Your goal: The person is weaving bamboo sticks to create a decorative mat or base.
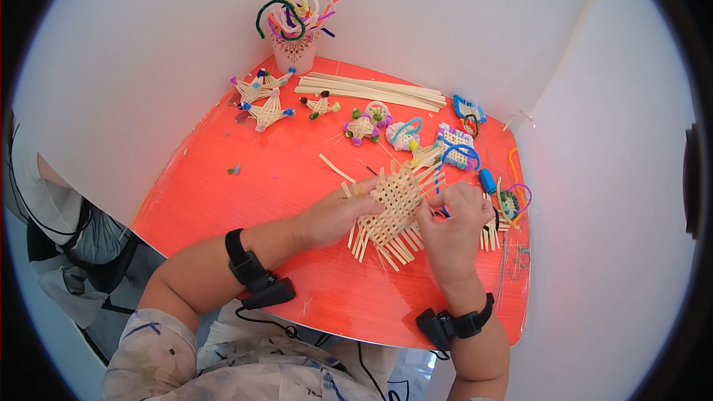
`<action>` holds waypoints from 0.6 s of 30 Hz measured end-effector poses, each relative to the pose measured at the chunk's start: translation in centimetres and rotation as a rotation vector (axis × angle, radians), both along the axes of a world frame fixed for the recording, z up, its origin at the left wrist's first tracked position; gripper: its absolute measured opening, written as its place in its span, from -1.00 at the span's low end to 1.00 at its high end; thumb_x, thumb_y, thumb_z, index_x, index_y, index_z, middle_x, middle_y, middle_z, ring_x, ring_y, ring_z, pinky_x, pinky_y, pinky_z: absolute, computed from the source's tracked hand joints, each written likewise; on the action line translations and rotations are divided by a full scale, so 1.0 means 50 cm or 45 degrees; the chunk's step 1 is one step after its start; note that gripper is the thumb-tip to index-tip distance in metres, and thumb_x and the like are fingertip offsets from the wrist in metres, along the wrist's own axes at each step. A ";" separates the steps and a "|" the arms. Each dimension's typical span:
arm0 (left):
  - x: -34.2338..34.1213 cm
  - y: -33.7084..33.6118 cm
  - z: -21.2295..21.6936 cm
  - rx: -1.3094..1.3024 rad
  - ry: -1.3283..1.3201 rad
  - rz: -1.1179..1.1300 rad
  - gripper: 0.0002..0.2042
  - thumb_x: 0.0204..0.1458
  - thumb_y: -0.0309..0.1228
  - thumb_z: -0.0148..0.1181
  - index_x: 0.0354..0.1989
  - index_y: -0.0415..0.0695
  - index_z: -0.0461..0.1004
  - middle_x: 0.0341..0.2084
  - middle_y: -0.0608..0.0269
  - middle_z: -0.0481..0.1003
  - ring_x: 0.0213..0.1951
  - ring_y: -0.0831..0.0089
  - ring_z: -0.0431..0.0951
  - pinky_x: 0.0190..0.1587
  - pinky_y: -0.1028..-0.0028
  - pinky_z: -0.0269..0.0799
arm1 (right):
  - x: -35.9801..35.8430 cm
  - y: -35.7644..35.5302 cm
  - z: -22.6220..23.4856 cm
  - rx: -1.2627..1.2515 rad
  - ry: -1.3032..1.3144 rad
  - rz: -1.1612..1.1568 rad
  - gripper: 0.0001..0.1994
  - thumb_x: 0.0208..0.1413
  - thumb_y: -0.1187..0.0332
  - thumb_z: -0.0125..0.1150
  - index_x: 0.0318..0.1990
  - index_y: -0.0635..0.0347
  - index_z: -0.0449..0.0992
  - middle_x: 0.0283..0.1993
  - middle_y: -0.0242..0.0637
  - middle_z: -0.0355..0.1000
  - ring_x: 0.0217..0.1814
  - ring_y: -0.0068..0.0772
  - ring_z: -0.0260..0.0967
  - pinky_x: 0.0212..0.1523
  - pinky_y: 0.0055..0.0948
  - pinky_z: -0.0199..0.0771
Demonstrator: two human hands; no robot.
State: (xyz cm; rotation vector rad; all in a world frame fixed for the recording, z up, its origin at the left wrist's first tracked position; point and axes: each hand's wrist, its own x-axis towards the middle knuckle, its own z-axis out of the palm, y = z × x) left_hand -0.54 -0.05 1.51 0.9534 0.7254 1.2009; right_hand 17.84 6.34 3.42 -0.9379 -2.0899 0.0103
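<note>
A loosely woven square of pale flat strips (396, 208), with loose strip ends sticking out all round, is held tilted above the red table. My left hand (338, 214) grips its left edge, thumb on top and fingers underneath. At its right edge my right hand (459, 223) is closed in a pinch. A blue pipe cleaner (462, 148) loops up beside the weave, and a short blue piece of it shows at my right fingertips. My fingers hide exactly where it meets the strips.
Finished woven stars (269, 110) and small woven pieces with coloured edging (454, 145) lie along the back of the red table (245, 212). Behind them is a bundle of flat strips (371, 90). A pot (295, 53) of pipe cleaners stands in the far corner, against white partitions.
</note>
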 end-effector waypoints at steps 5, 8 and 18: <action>-0.002 0.001 -0.004 0.020 -0.039 0.014 -0.51 0.14 -0.53 -0.21 0.30 -0.25 0.10 0.11 0.17 0.37 0.13 0.47 0.38 0.20 0.44 0.24 | -0.001 -0.002 0.001 -0.037 0.006 -0.004 -0.81 -0.20 0.45 0.34 -0.54 0.05 0.37 -0.43 -0.42 0.30 -0.24 -0.35 0.26 -0.05 -0.28 0.01; -0.006 0.003 -0.007 0.033 -0.028 0.020 -0.51 0.15 -0.54 -0.21 0.31 -0.24 0.09 0.11 0.18 0.37 0.13 0.48 0.38 0.20 0.44 0.24 | -0.001 -0.002 0.002 -0.091 0.051 0.000 -0.83 -0.16 0.45 0.33 -0.50 0.06 0.40 -0.40 -0.43 0.33 -0.24 -0.39 0.27 -0.03 -0.29 0.01; -0.012 -0.002 -0.009 0.221 0.380 0.018 -0.46 0.20 -0.51 -0.23 0.39 -0.22 -0.09 0.26 0.15 0.19 0.28 0.46 0.19 0.30 0.42 0.09 | 0.006 0.015 0.000 -0.137 0.150 -0.012 -0.62 -0.10 0.43 0.31 -0.09 0.17 0.34 -0.11 -0.28 0.32 0.04 -0.18 0.19 0.05 -0.19 0.08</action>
